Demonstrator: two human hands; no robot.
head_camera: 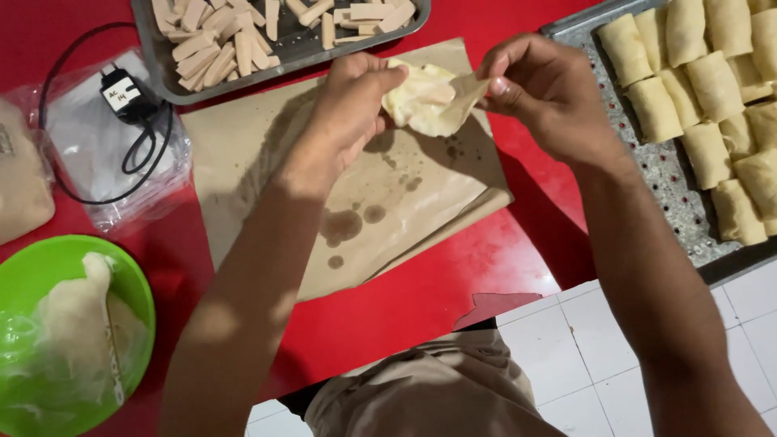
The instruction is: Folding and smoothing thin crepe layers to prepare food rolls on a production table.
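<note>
Nearest, beige trousers (421,388) at red desk (421,299); above brown paper (364,186), left hand (352,105) cups filled wrapper (425,101), right hand (538,89) pinching its corner shut: folding step, apparently; rolling closed likely needs tucked edges.
</note>
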